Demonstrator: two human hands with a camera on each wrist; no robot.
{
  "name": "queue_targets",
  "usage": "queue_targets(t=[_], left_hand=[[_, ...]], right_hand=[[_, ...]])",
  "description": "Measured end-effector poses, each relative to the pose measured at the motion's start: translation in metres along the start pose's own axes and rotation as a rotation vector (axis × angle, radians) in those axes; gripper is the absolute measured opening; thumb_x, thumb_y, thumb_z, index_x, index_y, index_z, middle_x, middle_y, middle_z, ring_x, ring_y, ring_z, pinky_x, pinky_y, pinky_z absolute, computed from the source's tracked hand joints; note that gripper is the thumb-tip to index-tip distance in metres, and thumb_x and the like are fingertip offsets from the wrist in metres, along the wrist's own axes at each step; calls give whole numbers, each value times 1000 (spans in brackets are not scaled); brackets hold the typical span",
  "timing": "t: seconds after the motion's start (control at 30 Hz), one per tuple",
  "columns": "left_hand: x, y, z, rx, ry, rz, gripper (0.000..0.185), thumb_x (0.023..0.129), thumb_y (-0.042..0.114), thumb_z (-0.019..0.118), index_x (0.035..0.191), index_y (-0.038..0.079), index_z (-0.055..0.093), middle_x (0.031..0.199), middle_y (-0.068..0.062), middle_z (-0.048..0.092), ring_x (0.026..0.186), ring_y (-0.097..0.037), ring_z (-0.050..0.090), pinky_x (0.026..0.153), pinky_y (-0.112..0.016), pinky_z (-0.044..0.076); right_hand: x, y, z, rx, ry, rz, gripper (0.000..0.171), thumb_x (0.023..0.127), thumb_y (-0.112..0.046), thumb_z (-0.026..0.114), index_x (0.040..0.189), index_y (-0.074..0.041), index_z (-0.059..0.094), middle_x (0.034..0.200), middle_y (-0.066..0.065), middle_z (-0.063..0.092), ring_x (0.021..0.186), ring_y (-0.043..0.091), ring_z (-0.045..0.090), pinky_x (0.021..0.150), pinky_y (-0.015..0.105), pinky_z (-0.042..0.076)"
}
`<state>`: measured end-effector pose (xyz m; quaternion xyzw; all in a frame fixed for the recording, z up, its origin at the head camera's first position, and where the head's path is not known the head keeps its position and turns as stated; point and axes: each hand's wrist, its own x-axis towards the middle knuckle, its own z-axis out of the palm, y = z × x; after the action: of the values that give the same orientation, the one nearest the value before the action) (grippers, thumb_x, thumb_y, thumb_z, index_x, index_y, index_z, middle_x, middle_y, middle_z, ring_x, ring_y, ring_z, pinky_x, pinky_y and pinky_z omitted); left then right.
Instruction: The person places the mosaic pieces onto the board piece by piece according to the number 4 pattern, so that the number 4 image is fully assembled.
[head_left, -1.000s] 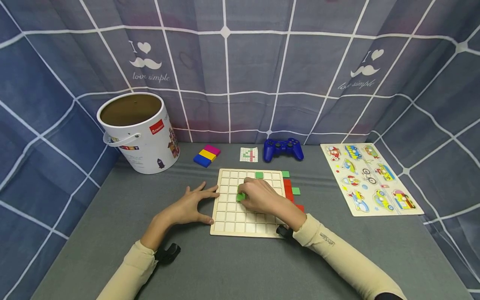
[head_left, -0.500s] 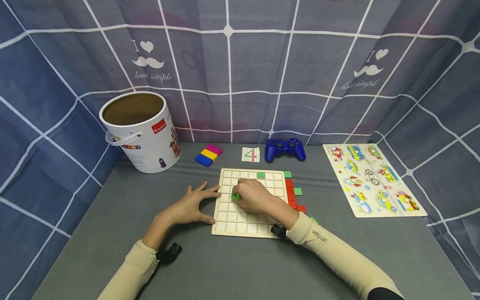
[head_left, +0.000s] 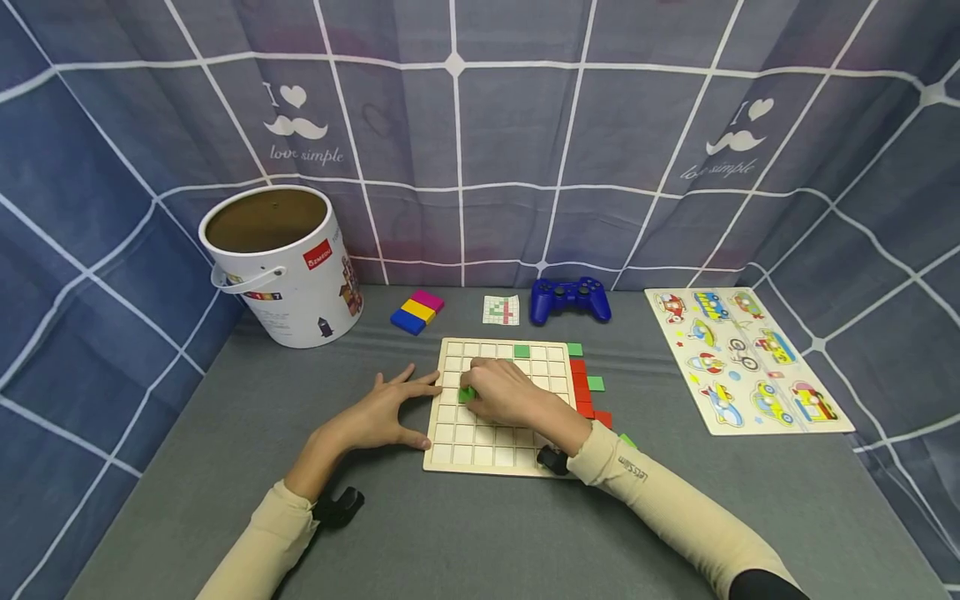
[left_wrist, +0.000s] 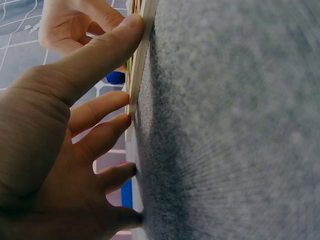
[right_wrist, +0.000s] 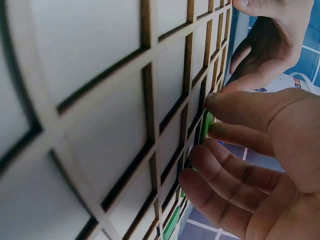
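A small green tile (head_left: 467,394) is sitting on the wooden grid board (head_left: 480,446), in a cell near the left side of the board, and the right hand (head_left: 504,392) is pinching it between the thumb and the fingertips; in the right wrist view the green tile (right_wrist: 206,125) is showing between the thumb and the forefinger, close against the grid. The left hand (head_left: 381,411) is lying flat on the tabletop (head_left: 480,525) with the fingers spread and straight, and its fingertips and thumb are touching the left edge of the board; the left wrist view is showing the thumb (left_wrist: 107,47) pressing against the board's edge. Another green tile (head_left: 521,351) is already lying in a cell in the top row of the board. Just beside the right edge of the board, a column of red tiles (head_left: 579,388) and two more green tiles (head_left: 595,383) are lying on the tabletop. Behind the board a small pattern card (head_left: 501,309) and a blue game controller (head_left: 570,300) are resting, and to the left of them a stack of coloured blocks (head_left: 416,311) in blue, yellow and pink. A white bucket (head_left: 281,262) is standing at the far left, and a vehicle puzzle board (head_left: 750,357) is lying well apart on the right.
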<state>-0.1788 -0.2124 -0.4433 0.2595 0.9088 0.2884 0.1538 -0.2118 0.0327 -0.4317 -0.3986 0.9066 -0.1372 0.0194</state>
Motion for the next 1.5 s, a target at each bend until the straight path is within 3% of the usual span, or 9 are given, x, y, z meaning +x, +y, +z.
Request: queue_targets(t=[0.3, 0.7, 0.93, 1.17, 1.5], left_hand=[[1, -1, 2, -5, -9, -21, 81, 72, 39, 90, 143, 19, 57, 162, 4, 30, 151, -39, 7, 106, -76, -6], [1, -2, 1, 4, -8, -29, 83, 70, 38, 91, 144, 20, 56, 162, 3, 30, 151, -38, 7, 107, -76, -6], [2, -1, 1, 0, -8, -23, 83, 71, 36, 92, 143, 19, 57, 162, 3, 30, 151, -39, 7, 106, -76, -6], [2, -2, 1, -12, -6, -3, 83, 71, 34, 92, 144, 17, 56, 162, 2, 30, 150, -39, 8, 105, -77, -7], [3, -1, 1, -2, -8, -13, 83, 71, 34, 92, 144, 17, 56, 162, 1, 29, 150, -40, 8, 106, -77, -6]], right_hand=[[-20, 14, -17, 46, 48, 33, 17, 89, -14, 73, 106, -9, 75, 96, 2, 66, 71, 10, 54, 61, 29, 47], [-69, 70, -46, 50, 110, 146, 21, 89, -9, 73, 109, -4, 74, 102, 8, 68, 84, 20, 65, 68, 36, 54], [-92, 94, -52, -8, 90, 200, 21, 84, -9, 78, 104, -3, 74, 89, 8, 65, 66, 15, 54, 54, 32, 45], [-114, 111, -51, -19, 52, 256, 26, 80, -6, 79, 105, -5, 75, 98, 9, 70, 86, 26, 66, 69, 44, 55], [-127, 122, -47, -10, 9, 278, 34, 77, -5, 82, 110, -5, 74, 104, 9, 71, 87, 25, 65, 69, 45, 54]])
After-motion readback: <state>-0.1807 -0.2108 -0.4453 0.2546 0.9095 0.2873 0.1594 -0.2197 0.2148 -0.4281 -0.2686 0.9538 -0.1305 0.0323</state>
